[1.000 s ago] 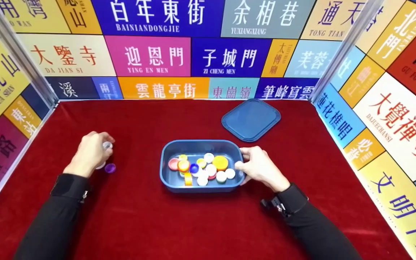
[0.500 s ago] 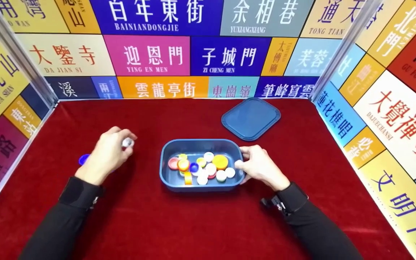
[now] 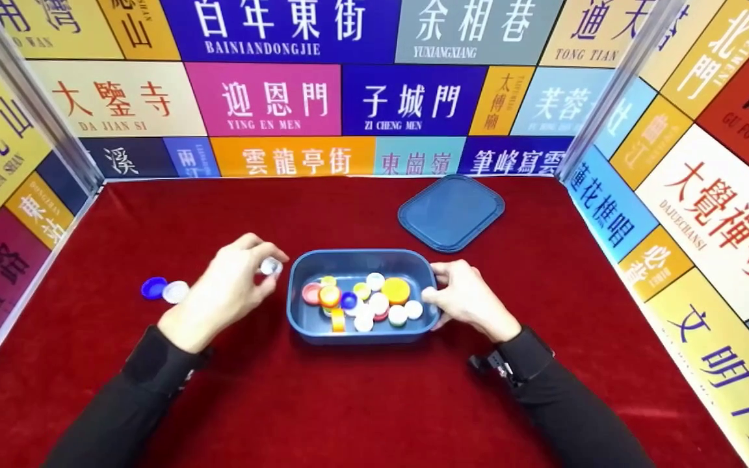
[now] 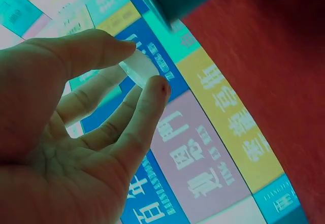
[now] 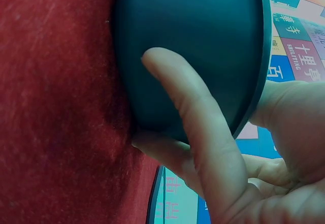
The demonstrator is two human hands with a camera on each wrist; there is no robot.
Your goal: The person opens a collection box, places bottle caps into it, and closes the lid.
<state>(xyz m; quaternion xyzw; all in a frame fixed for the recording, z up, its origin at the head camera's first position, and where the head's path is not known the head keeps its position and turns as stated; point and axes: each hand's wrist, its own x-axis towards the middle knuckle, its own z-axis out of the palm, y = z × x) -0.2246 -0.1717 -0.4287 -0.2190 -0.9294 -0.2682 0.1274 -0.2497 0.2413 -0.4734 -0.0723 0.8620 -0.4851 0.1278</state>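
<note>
My left hand [image 3: 225, 286] pinches a whitish bottle cap [image 3: 271, 266] between thumb and fingertip, just left of the box. The left wrist view shows the same pale cap [image 4: 139, 67] held at the fingertips. A dark blue plastic box [image 3: 361, 335] stands on the table with several bottle caps inside, white, yellow, orange, pink and blue. My right hand [image 3: 472, 299] grips the box's right end, thumb at the rim. In the right wrist view, a finger [image 5: 195, 112] lies along the box's outer wall. A blue cap [image 3: 154, 288] and a white cap [image 3: 175, 292] lie behind the left hand.
A dark blue lid [image 3: 452, 213] lies flat at the back of the table, right of centre. Red cloth [image 3: 361, 403] covers the tabletop. Printed panels [image 3: 270, 101] stand along the back and both sides.
My left hand has carried the whitish cap rightward, close to the box's left end. The blue and white caps on the cloth have come into view. My right hand stays on the box.
</note>
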